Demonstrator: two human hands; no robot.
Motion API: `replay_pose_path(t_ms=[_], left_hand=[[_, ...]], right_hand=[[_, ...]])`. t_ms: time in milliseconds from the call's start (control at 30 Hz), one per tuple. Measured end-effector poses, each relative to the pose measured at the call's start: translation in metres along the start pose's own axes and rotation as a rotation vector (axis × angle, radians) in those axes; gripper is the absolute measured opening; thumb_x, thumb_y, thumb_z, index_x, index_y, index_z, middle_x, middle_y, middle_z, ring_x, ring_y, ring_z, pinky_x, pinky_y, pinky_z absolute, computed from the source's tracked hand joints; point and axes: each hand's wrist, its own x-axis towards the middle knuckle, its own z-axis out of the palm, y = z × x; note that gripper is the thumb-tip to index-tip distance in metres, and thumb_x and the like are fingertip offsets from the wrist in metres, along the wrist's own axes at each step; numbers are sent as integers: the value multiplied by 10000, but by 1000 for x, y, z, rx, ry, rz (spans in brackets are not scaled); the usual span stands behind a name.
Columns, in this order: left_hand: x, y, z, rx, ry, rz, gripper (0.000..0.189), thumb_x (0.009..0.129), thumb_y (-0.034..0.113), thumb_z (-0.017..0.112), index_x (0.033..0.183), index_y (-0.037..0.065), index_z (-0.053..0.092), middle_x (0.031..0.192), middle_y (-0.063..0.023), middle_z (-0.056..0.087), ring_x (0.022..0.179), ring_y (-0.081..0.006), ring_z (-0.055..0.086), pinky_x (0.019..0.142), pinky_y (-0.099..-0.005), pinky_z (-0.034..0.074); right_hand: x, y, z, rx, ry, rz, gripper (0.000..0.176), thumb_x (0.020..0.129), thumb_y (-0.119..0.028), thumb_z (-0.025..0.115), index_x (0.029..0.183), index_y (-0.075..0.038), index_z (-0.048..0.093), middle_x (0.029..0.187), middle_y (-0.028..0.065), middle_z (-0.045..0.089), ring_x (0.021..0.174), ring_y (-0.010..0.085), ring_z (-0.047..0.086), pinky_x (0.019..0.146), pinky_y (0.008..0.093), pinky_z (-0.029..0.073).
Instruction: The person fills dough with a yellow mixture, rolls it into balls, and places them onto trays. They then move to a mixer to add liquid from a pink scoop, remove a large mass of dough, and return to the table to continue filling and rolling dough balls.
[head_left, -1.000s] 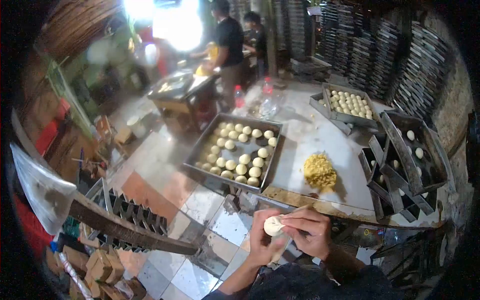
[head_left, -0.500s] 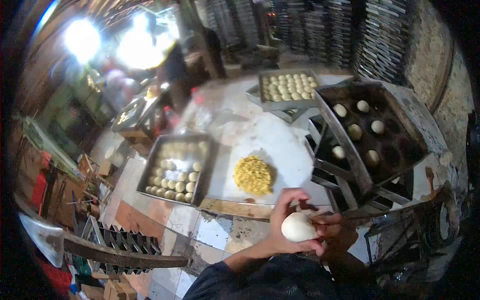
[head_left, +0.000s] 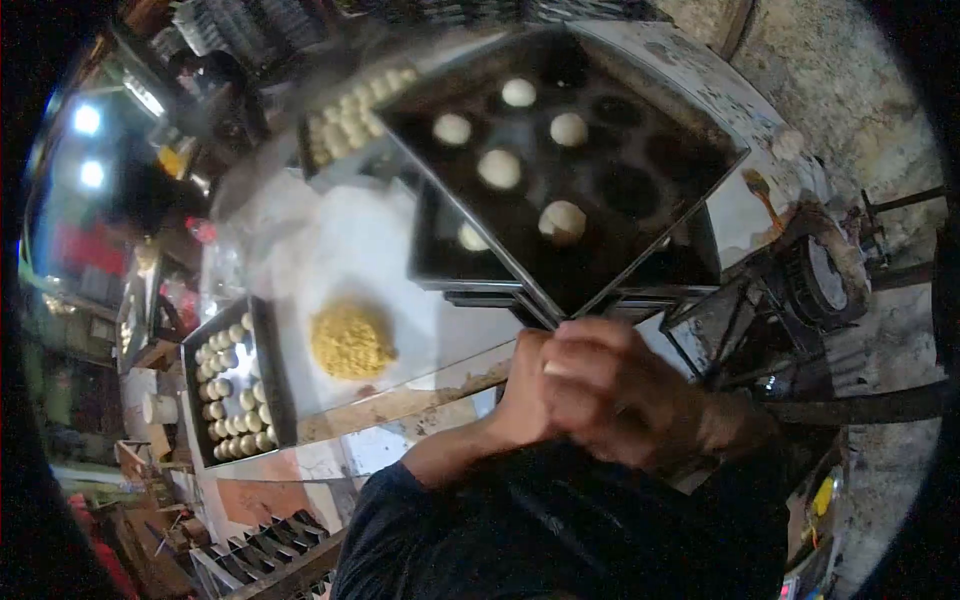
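Observation:
My left hand (head_left: 522,392) and my right hand (head_left: 605,395) are closed together close to my chest, the right one slightly smeared by motion. Their fingers wrap round the dough ball, which is almost wholly hidden. Just beyond them is the corner of a dark metal tray (head_left: 700,165) that lies on other stacked trays. Several round pale dough balls (head_left: 499,169) sit spread out in this top tray. Left of my hands, a heap of yellow crumbly filling (head_left: 350,340) rests on the white tabletop (head_left: 415,335).
A tray (head_left: 287,400) with rows of dough balls stands at the table's left edge. Another tray of dough balls (head_left: 350,118) is at the back. A brush (head_left: 764,198) lies on the right side of the table. Metal racks (head_left: 265,550) stand on the floor at lower left.
My view has swung to the right, so the trays appear nearer the middle. My hands have closed over the dough ball, which showed plainly between them before.

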Motion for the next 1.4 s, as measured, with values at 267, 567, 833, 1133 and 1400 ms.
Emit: replay_pose_path(t_ms=[267, 567, 833, 1133, 1400], left_hand=[[40, 38, -84, -611, -305, -317, 471, 815, 122, 721, 1240, 23, 545, 734, -84, 561, 645, -166, 549, 618, -308, 446], [-104, -48, -177, -290, -79, -406, 224, 828, 159, 705, 1015, 54, 640, 807, -80, 593, 690, -191, 583, 601, -313, 467], [-347, -263, -382, 605, 499, -1104, 377, 884, 293, 628, 1061, -39, 643, 892, -212, 689, 826, -258, 682, 709, -360, 535], [-282, -243, -388, 450, 564, -817, 160, 837, 102, 640, 921, 17, 534, 685, -136, 587, 584, -292, 579, 543, -411, 456], [-112, -70, -244, -95, 207, -438, 687, 829, 121, 694, 1393, 27, 313, 1207, -221, 550, 1124, -347, 547, 942, -401, 460]], right_hand=[[16, 161, -43, -139, 133, 676, 333, 943, -325, 545, 1048, -20, 628, 953, 132, 672, 833, 220, 637, 766, 317, 488], [0, 193, -40, -332, -240, 652, 511, 939, -229, 561, 1392, -40, 416, 1447, 134, 409, 1367, 272, 334, 1133, 376, 233], [-1, 44, -22, -572, 338, 555, 305, 1004, -177, 452, 1249, -32, 560, 1253, 138, 551, 1119, 255, 566, 929, 381, 516], [99, -58, 67, -431, 195, 427, 221, 924, -162, 541, 880, 38, 623, 893, 156, 599, 779, 282, 579, 724, 378, 492], [127, -14, 235, 848, -67, 915, 382, 864, -258, 657, 1114, 27, 608, 956, 177, 644, 841, 243, 650, 768, 335, 511]])
